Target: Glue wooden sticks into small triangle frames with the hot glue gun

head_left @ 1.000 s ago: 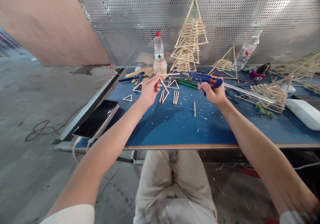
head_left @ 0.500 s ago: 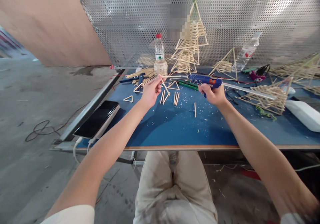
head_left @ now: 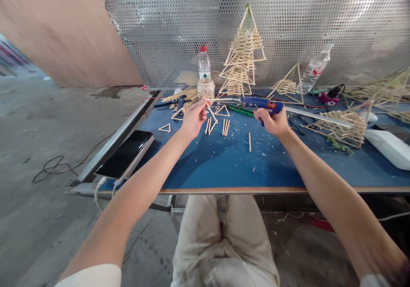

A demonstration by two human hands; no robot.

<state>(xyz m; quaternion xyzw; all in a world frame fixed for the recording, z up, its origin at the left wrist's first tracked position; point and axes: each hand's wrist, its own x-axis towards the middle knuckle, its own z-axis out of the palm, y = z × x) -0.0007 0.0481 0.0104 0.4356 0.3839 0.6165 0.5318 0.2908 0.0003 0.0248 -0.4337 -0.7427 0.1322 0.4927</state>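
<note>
My left hand point(head_left: 194, 118) pinches thin wooden sticks point(head_left: 212, 113) joined at an angle, one pointing right and one slanting down. My right hand point(head_left: 272, 118) is wrapped round the handle of a blue glue gun point(head_left: 256, 103), whose nozzle points left close to the tip of the right-pointing stick. Whether nozzle and stick touch, I cannot tell. A long clear glue stick point(head_left: 318, 116) protrudes from the gun's back. Below the hands lie short loose sticks point(head_left: 226, 127) and a small stick triangle point(head_left: 165, 127). More triangles sit just behind my left hand.
A tall stick tower point(head_left: 242, 60) and a red-capped bottle point(head_left: 204, 65) stand at the back by the perforated metal panel point(head_left: 173, 30). A phone point(head_left: 124, 153) with cables lies at the left edge. More stick structures point(head_left: 342, 127) and a white box point(head_left: 390, 148) are at right.
The view has tilted very slightly, so the scene sits a little lower. Both hands keep nearly the same pose, with the sticks and glue gun still held.
</note>
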